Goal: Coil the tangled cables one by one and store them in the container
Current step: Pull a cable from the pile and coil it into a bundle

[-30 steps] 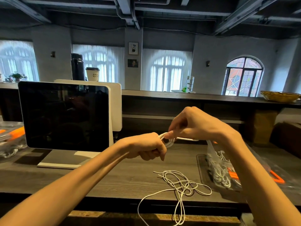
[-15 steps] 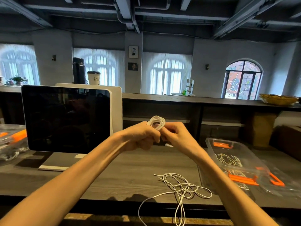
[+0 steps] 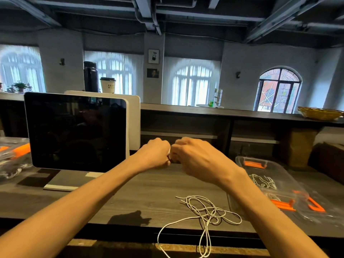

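While both forearms reach forward, the left hand [image 3: 155, 155] and right hand [image 3: 193, 158] meet knuckle to knuckle, fingers curled on a barely visible white cable [image 3: 169, 151]; the tangled cable [image 3: 208, 211] lies at 6 o'clock, the container [image 3: 268, 175] at 3 o'clock on the worktop [image 3: 141, 194].

White paper cup with dark lid [image 3: 108, 85], on raised ledge behind white-backed monitor, beside tall black flask: dark print reads "ANY" over "NICE", letters cut off at cup's curve. No other legible text.
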`<state>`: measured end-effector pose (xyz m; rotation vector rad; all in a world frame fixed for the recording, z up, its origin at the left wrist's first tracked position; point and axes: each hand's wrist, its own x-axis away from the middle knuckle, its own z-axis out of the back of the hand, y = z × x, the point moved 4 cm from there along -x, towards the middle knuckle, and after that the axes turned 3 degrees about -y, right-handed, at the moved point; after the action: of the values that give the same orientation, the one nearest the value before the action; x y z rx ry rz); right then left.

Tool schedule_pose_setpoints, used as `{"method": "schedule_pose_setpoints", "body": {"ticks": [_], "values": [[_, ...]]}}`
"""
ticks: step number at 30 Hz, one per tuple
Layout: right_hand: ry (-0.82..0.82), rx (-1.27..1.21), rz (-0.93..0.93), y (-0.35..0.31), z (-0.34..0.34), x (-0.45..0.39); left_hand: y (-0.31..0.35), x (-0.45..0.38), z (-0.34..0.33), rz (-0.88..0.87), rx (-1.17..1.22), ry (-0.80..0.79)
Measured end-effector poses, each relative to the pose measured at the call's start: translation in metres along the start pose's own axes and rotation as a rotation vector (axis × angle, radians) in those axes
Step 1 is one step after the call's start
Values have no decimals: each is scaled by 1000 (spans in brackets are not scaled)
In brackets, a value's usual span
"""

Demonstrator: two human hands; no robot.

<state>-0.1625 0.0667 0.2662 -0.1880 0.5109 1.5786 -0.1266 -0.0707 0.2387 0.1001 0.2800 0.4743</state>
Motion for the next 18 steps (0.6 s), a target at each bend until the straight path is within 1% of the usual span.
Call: {"method": "schedule_pose_setpoints", "body": {"ticks": [1,3,6,7,9,11,14,16,18], "values": [[42,8,14,5,6,-1,5,3,-1,-58,-46,-14],[100,-34,-4,17,11,-2,12,11,-4,-169,16,-68],[187,-253,-87,37,3,1,16,15,-4,-293,113,-95],[205,-325,-123,43,0,2,17,16,-3,-339,174,-84],[239,-452,-179,54,-5,4,16,16,2,-369,419,-51],[270,-545,-208,57,-9,5,13,16,9,-311,680,-22],[283,-564,-215,52,-17,7,10,14,8,-183,1035,-96],[279,-494,-199,47,-21,8,10,13,5,-83,1168,-122],[258,-412,-177,42,-22,8,8,11,4,6,1205,-104]]}}
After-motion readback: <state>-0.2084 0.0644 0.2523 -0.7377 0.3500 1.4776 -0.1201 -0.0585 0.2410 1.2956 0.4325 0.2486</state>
